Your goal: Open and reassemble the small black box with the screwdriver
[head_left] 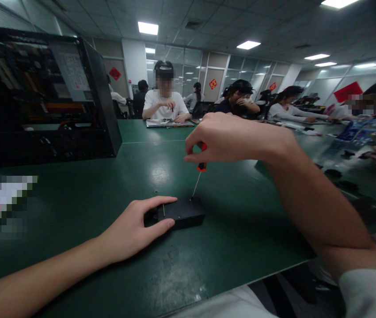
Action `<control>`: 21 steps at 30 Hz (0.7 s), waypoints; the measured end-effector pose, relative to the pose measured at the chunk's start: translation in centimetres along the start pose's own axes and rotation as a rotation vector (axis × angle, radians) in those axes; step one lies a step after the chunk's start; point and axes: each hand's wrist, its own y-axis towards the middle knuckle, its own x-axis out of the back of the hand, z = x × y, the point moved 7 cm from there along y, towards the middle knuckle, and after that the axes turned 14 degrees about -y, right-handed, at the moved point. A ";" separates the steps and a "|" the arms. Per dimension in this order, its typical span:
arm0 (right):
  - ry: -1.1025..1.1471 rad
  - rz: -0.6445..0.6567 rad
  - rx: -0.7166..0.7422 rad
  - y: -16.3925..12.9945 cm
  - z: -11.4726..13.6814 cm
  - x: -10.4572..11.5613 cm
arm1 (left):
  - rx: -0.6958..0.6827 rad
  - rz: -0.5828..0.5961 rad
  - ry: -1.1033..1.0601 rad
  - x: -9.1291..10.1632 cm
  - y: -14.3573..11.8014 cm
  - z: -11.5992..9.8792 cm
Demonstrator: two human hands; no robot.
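Note:
A small black box-shaped device lies on the green table in front of me. My left hand grips its left end, thumb along the near side and fingers along the far side. Above it, my right hand is closed round the handle of a red and black screwdriver. The screwdriver's thin shaft slants down, and its tip meets the top of the device near the far right corner. My right palm and fingers hide much of the handle.
An open black computer case stands at the left of the green table. A blurred-out sheet lies at the left edge. Across the table a person in a white shirt works over a board. Black parts and plastic bottles are at the right.

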 end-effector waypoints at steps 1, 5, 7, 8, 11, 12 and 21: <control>-0.011 -0.012 -0.019 0.2 -0.1 -0.1 | 0.002 0.002 0.001 0.0 0.0 0.0; -0.085 -0.039 -0.073 0.7 -0.2 -0.5 | 0.007 -0.001 0.014 0.0 0.0 0.1; -0.120 -0.026 -0.063 1.0 -0.2 -0.9 | 0.001 -0.007 0.012 -0.1 0.0 0.1; -0.134 -0.015 -0.056 1.2 -0.3 -1.2 | -0.002 -0.012 0.009 -0.1 0.0 0.1; -0.158 0.036 -0.045 1.7 -0.7 -2.3 | -0.004 -0.011 0.003 -0.1 0.0 0.2; -0.160 0.061 -0.049 1.9 -0.9 -2.8 | -0.003 -0.010 0.005 -0.2 0.0 0.2; 0.007 0.498 -0.110 2.7 -2.9 -10.0 | 0.002 -0.006 0.014 -0.1 0.0 0.0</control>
